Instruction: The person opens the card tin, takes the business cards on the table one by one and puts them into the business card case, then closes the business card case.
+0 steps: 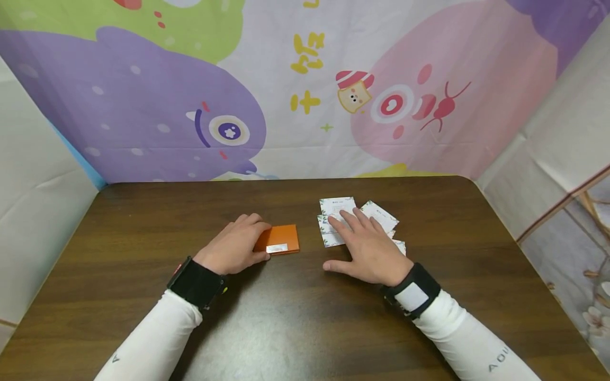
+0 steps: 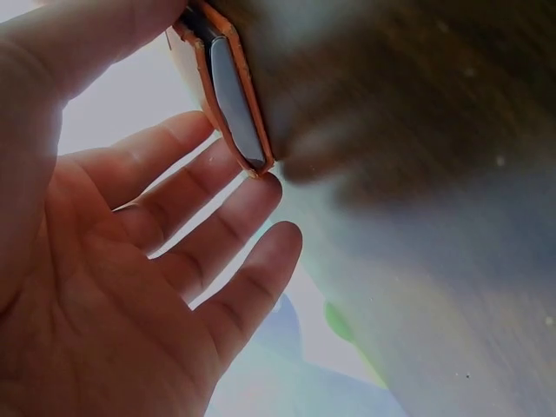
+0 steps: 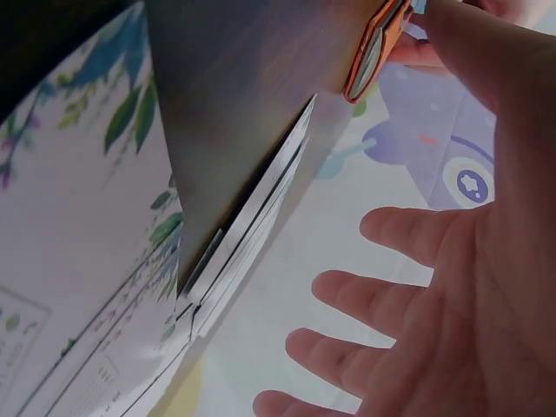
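Note:
On the wooden table lies a small folded orange wallet [image 1: 286,235] with a pale label on its upper face. My left hand [image 1: 235,244] holds it at its left end, thumb by the near edge and fingers by the far edge. In the left wrist view, the wallet [image 2: 250,95] shows its open side, with something grey between the orange covers. My right hand [image 1: 371,248] is spread, palm down, over several white cards [image 1: 337,205] with leafy printed borders. From the right wrist, its straight fingers [image 3: 347,295] appear apart from the cards [image 3: 78,208], holding nothing.
The brown table [image 1: 286,328] runs back to a printed cloth [image 1: 295,132] with cartoon figures. Pale panels close in both sides. Some cards overlap or fan out partly beneath my right hand in the head view.

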`<state>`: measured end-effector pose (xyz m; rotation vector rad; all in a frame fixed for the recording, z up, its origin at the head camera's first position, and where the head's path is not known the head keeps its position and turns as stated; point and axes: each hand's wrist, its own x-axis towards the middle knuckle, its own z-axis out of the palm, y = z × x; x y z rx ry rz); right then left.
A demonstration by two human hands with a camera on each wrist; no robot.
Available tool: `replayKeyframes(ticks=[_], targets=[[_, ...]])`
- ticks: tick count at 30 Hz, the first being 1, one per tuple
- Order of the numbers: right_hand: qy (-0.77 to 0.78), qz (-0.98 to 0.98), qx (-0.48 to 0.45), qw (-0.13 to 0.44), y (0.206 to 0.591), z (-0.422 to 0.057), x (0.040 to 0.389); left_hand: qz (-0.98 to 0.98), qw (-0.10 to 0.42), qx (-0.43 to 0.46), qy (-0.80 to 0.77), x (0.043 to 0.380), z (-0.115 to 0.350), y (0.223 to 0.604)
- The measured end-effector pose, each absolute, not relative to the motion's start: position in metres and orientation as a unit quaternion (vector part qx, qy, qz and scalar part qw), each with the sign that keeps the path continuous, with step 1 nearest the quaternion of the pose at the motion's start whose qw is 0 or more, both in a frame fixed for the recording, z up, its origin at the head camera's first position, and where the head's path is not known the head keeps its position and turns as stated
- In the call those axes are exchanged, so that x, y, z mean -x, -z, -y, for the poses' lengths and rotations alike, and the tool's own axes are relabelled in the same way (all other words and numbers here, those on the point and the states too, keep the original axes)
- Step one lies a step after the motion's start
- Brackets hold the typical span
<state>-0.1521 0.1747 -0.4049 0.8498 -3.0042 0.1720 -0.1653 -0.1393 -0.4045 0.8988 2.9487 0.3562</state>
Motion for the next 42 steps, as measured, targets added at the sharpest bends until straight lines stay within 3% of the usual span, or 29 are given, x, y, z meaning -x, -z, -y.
replayKeyframes(ticks=[42], targets=[[-0.071, 0.928, -0.364, 0.023, 0.414, -0.152, 0.145, -0.931, -0.01, -0.351, -0.095, 0.134, 0.109, 0.407]])
